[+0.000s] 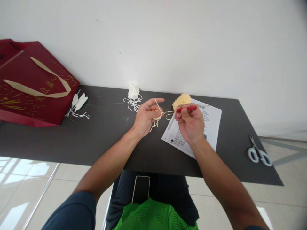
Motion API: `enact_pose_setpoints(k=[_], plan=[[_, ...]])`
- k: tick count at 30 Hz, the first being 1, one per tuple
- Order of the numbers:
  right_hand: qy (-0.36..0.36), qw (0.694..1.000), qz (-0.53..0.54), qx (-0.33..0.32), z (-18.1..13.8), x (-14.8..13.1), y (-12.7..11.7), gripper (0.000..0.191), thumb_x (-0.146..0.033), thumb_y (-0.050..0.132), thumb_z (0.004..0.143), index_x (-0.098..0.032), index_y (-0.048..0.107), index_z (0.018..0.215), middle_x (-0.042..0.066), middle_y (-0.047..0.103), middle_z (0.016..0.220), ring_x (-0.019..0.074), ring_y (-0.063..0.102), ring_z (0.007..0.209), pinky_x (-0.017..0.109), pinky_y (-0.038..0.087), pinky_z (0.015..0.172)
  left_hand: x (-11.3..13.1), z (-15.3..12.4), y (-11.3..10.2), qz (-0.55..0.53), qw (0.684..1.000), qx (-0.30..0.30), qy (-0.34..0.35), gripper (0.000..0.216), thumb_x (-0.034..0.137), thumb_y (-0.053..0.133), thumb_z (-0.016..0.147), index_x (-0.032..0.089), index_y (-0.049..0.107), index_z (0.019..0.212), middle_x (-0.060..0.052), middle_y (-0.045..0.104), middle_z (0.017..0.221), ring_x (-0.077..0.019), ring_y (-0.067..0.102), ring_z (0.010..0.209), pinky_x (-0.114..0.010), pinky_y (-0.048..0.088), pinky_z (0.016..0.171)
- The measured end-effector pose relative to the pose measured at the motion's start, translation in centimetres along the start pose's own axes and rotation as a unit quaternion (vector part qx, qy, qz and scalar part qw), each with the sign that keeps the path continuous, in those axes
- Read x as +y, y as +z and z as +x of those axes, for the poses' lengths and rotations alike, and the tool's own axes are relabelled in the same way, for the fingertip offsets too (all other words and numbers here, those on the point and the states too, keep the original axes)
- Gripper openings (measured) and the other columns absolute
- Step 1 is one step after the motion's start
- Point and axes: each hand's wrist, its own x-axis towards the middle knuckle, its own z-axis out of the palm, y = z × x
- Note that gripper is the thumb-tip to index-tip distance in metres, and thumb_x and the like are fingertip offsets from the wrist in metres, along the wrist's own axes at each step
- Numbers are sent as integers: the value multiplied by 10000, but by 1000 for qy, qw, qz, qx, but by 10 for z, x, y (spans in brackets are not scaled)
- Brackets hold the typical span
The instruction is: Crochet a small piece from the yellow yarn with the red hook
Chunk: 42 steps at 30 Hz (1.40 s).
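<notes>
dark tabletop [105, 131]; left fingers [151, 102] curl round half-hidden yarn [157, 118], right fingers [185, 114] pinch a partly covered red tool [191, 108].

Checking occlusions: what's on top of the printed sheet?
A yellow yarn ball covers the upper-left corner of the printed sheet; the right hand, holding a red-handled crochet hook, hides its middle. What they cover can't be seen.

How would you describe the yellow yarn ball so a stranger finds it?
On the dark table, find the printed sheet. The yarn ball sits by its far left corner, beyond the right hand. Unlike the white yarn further left, it is yellow.
</notes>
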Motion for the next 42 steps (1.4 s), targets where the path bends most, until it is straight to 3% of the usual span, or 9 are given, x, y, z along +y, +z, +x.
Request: enact_pose_setpoints(k=[6, 9, 16, 27, 35, 42], plan=[[85, 995, 43, 42, -1, 10, 1, 266, -396, 900, 763, -250, 693, 845, -48, 761, 876, 61, 663, 668, 172, 611, 629, -5, -1, 0, 64, 995, 2, 71, 273, 189, 796, 725, 178, 763, 995, -6, 715, 747, -97, 593, 639, -231, 429, 622], [96, 993, 56, 48, -5, 13, 6, 221, -367, 875, 801, -239, 716, 885, -41, 781, 912, 50, 706, 722, 145, 637, 708, -6, -2, 2, 77, 994, 22, 75, 338, 184, 801, 737, 178, 753, 1071, -8, 735, 795, -97, 608, 665, -232, 453, 650], [72, 996, 36, 47, -14, 20, 16, 178, -355, 848, 827, -252, 726, 905, -39, 786, 908, 72, 735, 745, 187, 664, 746, -9, -5, 9, 121, 985, 76, 96, 688, 142, 777, 733, 179, 601, 1397, 19, 726, 800, -97, 614, 657, -232, 481, 661], [67, 997, 21, 34, -15, 23, 15, 154, -363, 809, 870, -253, 712, 916, -29, 782, 916, 85, 725, 738, 229, 669, 764, -13, -8, 11, 150, 978, 76, 125, 593, 136, 736, 776, 174, 601, 1352, 13, 685, 841, -105, 629, 723, -232, 521, 700], [68, 996, 31, 45, -16, 21, 18, 179, -367, 835, 840, -247, 714, 897, -26, 777, 896, 95, 710, 723, 254, 673, 754, -12, -10, 13, 126, 982, 93, 109, 716, 132, 760, 743, 186, 547, 1424, 11, 686, 852, -109, 631, 732, -231, 515, 692], [59, 996, 63, 35, -17, 19, 21, 173, -333, 853, 829, -239, 717, 880, -38, 784, 883, 72, 712, 702, 197, 644, 686, -11, -9, 15, 113, 981, 94, 126, 654, 105, 740, 714, 186, 586, 1344, 41, 638, 801, -94, 603, 699, -229, 490, 669]])
